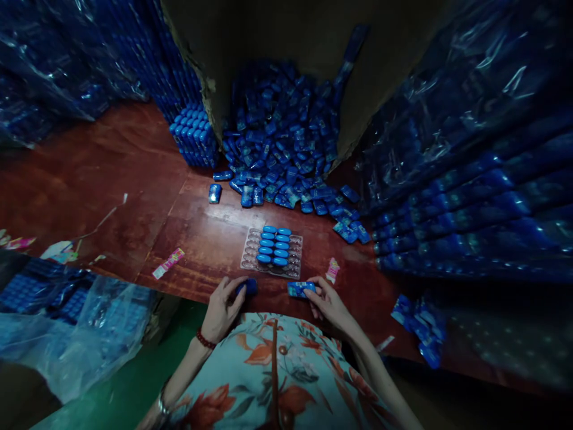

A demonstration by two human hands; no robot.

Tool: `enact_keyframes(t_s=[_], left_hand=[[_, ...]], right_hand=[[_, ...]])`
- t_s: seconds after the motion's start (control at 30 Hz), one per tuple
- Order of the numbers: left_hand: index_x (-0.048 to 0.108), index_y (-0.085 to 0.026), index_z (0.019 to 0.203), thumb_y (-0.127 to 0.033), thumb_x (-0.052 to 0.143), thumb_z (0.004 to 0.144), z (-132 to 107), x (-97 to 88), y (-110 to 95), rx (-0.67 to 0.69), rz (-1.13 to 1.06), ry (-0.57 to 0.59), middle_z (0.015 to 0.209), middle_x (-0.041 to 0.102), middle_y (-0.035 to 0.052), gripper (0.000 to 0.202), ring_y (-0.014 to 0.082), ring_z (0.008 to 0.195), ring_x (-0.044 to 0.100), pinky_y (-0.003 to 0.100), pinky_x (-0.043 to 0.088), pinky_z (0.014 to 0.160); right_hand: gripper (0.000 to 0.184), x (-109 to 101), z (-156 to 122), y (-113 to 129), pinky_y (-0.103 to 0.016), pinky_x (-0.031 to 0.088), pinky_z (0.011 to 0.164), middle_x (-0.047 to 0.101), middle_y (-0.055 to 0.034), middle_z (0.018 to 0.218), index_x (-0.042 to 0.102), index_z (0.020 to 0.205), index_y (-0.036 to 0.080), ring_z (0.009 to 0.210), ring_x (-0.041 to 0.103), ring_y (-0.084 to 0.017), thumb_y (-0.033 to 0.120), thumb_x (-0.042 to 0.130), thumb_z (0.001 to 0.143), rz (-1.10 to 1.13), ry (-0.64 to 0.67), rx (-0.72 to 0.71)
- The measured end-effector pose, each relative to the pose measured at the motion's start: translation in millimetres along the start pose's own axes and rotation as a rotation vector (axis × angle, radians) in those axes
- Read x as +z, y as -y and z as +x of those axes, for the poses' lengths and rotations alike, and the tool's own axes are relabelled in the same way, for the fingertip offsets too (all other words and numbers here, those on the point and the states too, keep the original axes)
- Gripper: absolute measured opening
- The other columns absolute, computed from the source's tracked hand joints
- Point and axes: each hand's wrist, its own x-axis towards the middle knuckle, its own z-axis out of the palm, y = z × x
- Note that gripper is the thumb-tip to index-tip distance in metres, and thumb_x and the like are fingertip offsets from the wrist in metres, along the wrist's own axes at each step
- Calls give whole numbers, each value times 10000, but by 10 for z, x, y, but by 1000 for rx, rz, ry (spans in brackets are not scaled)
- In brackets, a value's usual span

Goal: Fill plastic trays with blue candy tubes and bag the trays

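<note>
At the lower middle of the frame we see the left hand (221, 310) curled closed around a small blue piece (249, 288), which it holds against the desk (111, 179) near its front edge. Just to the right, the right hand (329, 304) pinches a flat blue packet (301, 289) between thumb and fingertips. Both things lie just below a clear tray (296, 264) at the centre of the frame, where we count two short columns of blue pieces (274, 245) filling its middle pockets. A pink wrapper (332, 270) lies beside the tray's lower right corner, and a longer pink strip (169, 263) lies to its left. Above the tray, a loose heap of blue packets (282, 143) spills from an open cardboard box (268, 36). Plastic-wrapped blue bundles (470, 179) fill the right side, and a crumpled clear bag (89, 322) sits at the lower left.
</note>
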Motion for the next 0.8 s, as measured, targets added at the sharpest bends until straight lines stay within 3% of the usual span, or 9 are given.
enact_keyframes(t_s=[0.17,0.23,0.3,0.43,0.53,0.67,0.8], left_hand=[[556,-180,1169,-299,513,866,-35,42,166,19,-62,139,1014,627,80,328,178,910,616,301,517,809],[573,-190,1151,-284,449,894,-47,37,197,24,24,112,988,610,82,300,174,855,617,304,531,757],[594,-198,1114,-294,421,906,-28,11,171,45,96,46,1018,581,89,287,177,854,608,308,538,736],[522,-210,1213,-231,357,932,106,-34,45,225,118,-15,1102,546,94,327,171,975,581,296,515,835],[485,-199,1255,-164,312,933,234,27,11,352,188,-42,997,573,86,367,156,897,580,283,513,800],[548,-179,1162,-177,320,931,350,168,38,431,308,-28,879,572,82,324,167,784,550,296,508,709],[530,-165,1134,-136,296,923,406,186,-29,484,393,65,933,562,96,317,184,834,530,322,497,736]], right_hand=[[290,67,13,212,-237,470,572,627,2,766,554,1031,211,623,588,-131,438,510,857,-354,-132,-271],[286,144,87,263,-284,495,708,659,-42,912,549,1098,214,789,627,-174,395,471,891,-508,-200,-426],[284,224,169,292,-311,490,787,648,-74,1031,536,1153,216,904,623,-197,335,421,922,-692,-190,-553],[320,315,262,371,-314,493,742,641,-97,959,526,1211,197,858,616,-210,200,391,921,-1149,-90,-646],[376,331,280,503,-309,481,710,627,-102,955,512,1225,183,832,601,-212,90,403,877,-1374,-40,-653],[396,361,318,714,-288,461,666,617,-96,925,511,1205,180,812,588,-200,44,405,848,-1492,80,-662],[370,365,386,762,-278,453,633,612,-81,906,511,1196,165,770,586,-184,57,409,857,-1536,148,-719]])
